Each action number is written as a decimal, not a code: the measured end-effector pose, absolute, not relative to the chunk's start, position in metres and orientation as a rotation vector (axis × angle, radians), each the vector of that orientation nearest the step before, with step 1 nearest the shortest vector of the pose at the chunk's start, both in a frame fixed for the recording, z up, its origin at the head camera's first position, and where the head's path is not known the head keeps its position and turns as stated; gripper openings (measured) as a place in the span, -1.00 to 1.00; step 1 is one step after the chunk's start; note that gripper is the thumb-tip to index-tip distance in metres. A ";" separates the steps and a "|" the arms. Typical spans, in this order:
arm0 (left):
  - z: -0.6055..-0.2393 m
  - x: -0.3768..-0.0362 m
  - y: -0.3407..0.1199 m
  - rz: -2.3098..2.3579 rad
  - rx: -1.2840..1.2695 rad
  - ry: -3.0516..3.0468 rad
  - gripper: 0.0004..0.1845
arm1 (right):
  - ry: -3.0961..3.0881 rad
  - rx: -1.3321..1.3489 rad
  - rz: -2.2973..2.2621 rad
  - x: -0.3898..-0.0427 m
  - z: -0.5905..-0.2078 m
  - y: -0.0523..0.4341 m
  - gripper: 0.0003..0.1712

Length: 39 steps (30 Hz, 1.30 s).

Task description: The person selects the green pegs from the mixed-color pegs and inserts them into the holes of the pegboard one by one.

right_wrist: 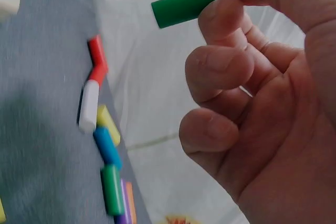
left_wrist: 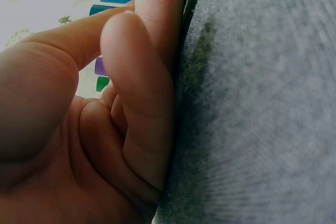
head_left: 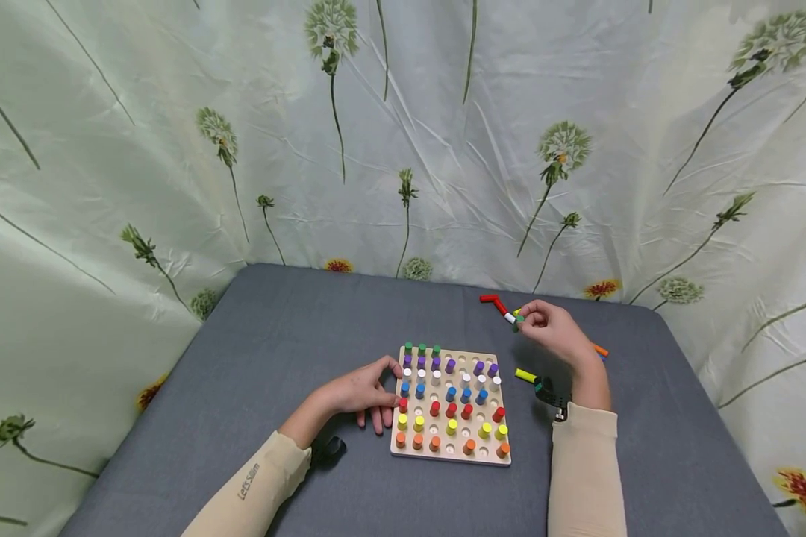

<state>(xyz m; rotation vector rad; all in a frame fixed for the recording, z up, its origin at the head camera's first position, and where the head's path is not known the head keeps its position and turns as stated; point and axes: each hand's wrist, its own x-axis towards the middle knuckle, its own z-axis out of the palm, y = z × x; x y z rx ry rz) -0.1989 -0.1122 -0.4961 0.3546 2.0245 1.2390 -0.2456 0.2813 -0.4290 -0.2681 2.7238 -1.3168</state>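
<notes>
green peg (right_wrist: 184,7) pinched at one end by right hand (head_left: 552,328), lifted above grey table (head_left: 295,328), long axis roughly level, free end pointing away from the fingertips | pegboard (head_left: 451,406) holds upright pegs in colour rows, some holes empty | left hand (head_left: 363,391) relaxed, fingers at board's left edge | loose pegs (right_wrist: 102,145) beneath the raised hand

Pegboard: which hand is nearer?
Left. The left hand rests on the table with fingers against the pegboard left edge; the right hand is raised beyond its far right corner, pinching a green peg.

Beige sleeves (head_left: 584,470), small grey lettering.
</notes>
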 end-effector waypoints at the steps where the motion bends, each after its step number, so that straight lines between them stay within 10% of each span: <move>1: -0.496 -0.199 -0.112 1.238 0.354 2.024 -0.62 | 2.710 -0.284 -1.340 -0.245 -0.427 0.278 -0.72; 39: -0.494 -0.198 -0.113 1.239 0.365 2.023 -0.62 | 2.475 -0.602 -1.284 -0.253 -0.441 0.195 -0.81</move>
